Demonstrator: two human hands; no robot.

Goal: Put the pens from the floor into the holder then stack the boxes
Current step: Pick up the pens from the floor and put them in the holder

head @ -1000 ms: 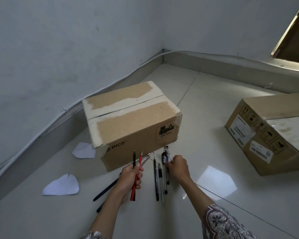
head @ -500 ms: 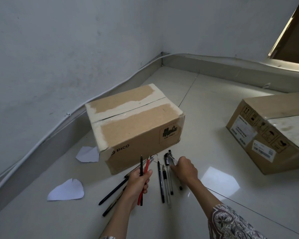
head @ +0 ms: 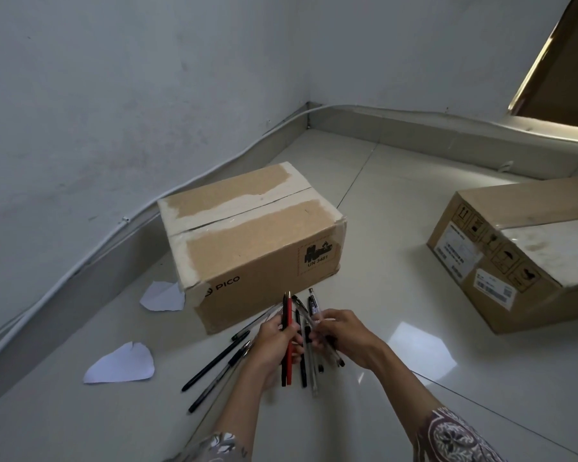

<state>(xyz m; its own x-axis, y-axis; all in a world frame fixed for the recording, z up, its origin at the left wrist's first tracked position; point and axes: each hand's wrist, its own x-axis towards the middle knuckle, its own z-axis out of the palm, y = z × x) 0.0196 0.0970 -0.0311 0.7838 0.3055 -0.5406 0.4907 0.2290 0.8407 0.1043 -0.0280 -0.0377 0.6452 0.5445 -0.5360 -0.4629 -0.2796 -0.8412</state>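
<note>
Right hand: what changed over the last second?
The right hand lifted a clear pen off the floor and moved it left toward the left hand. The left hand's grip on the red pen and a black pen is unchanged. The PICO box, second box and paper scraps stayed put.

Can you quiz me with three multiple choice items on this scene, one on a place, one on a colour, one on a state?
1. Where does the PICO box sit?
A. on the other box
B. on the floor by the wall
C. in the person's lap

2. What colour is the bright pen in the left hand?
A. red
B. green
C. yellow

3. How are the box's top flaps?
A. wide open
B. torn off
C. closed

Answers: B, it rests on the tiles beside the skirting; A, its barrel is red; C, both flaps lie flat and meet at a seam.
</note>
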